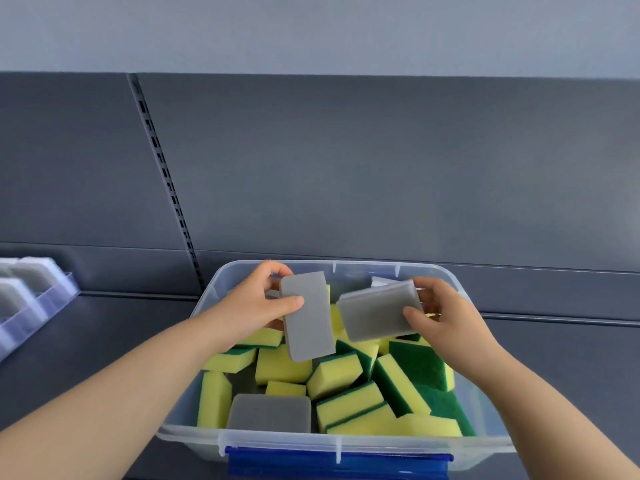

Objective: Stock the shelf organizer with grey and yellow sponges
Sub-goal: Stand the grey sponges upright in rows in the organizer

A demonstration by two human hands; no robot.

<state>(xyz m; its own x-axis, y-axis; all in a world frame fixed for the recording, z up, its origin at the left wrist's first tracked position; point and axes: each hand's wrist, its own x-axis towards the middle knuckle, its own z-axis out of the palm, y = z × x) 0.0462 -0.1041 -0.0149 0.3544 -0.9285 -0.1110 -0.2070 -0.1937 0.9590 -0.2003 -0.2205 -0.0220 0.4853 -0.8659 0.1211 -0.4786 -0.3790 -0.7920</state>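
A clear plastic bin [485,441] stands on the dark shelf in front of me, filled with several yellow sponges [282,367] backed in green and a few grey ones. My left hand [258,303] grips one grey sponge [310,327] held upright above the bin. My right hand [440,318] pinches a second grey sponge [375,315], which looks like two stacked together. Another grey sponge [270,412] lies flat at the bin's front left. The shelf organizer [52,296], a clear divided tray with grey sponges in it, sits at the far left edge.
The bin has a blue latch [339,464] on its near rim. A dark grey back panel with a slotted upright rail [166,181] rises behind. The dark shelf surface [104,327] lies between the bin and the organizer.
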